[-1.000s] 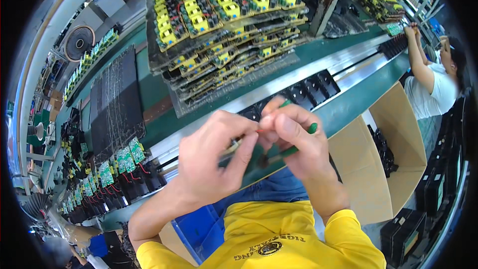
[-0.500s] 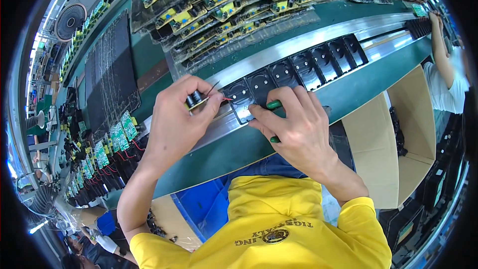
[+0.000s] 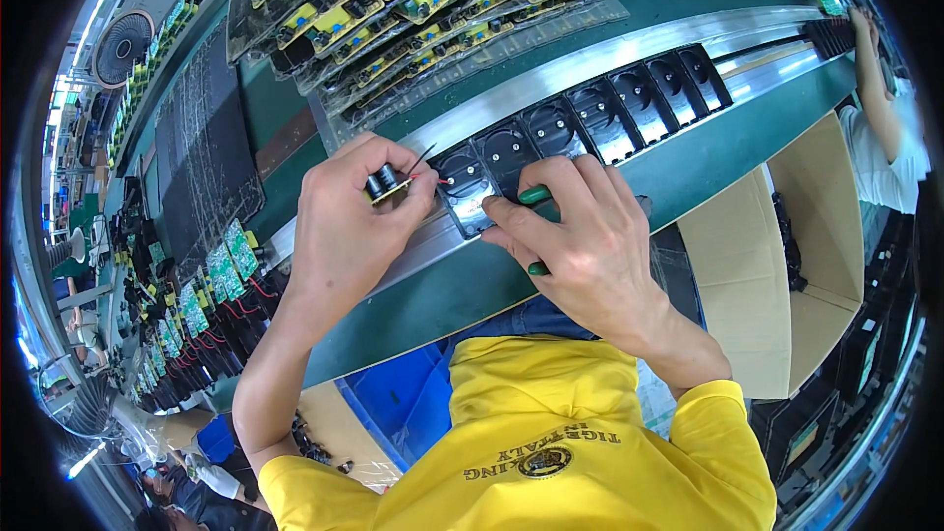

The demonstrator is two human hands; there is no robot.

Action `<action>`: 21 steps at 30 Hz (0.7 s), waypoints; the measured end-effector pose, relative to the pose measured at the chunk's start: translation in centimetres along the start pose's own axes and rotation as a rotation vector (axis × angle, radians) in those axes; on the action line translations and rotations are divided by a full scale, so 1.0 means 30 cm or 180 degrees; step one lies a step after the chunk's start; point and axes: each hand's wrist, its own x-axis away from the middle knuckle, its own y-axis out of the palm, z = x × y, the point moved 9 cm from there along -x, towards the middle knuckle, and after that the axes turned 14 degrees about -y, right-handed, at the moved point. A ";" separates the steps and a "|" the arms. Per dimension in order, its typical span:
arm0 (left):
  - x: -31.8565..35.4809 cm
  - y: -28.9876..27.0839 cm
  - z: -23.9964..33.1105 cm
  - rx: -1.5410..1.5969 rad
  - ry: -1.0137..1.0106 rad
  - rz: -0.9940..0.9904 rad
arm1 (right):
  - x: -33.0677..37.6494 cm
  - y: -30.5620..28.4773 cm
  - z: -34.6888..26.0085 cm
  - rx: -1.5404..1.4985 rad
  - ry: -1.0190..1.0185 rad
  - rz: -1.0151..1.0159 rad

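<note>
My left hand (image 3: 339, 221) pinches a small circuit board (image 3: 391, 193) with black cylindrical parts on it. A dark wire sticks up from beside the board, and a short red wire runs toward the nearest black plastic case (image 3: 468, 205), the leftmost of a row. My right hand (image 3: 590, 251) is curled around a tool with green handles (image 3: 535, 195); its working end is hidden. The thumb and index finger of that hand touch or hover at the lower right of the leftmost case; contact is hard to tell.
The row of black cases (image 3: 590, 110) lies along a metal rail (image 3: 757, 31). Stacked trays of yellow-and-black circuit boards (image 3: 423, 0) rise behind it. Green boards with red wires (image 3: 232, 261) line the left. An open cardboard box (image 3: 737, 285) stands at right, near another person's arm (image 3: 870, 88).
The whole view has shifted slightly, with the stacked trays moving left and up in the picture. Both hands keep their grips and nearly the same place at the leftmost case.
</note>
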 end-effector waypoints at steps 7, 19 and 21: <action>0.009 -0.011 0.024 0.0004 0.0037 0.0011 | 0.007 0.003 0.002 0.0025 0.0005 -0.0034; 0.009 0.001 0.030 -0.0301 0.0157 0.0019 | 0.003 0.003 0.002 0.0026 -0.0028 -0.0069; 0.007 0.005 0.038 -0.0314 0.0184 0.0016 | 0.008 0.007 0.004 0.0011 -0.0059 -0.0092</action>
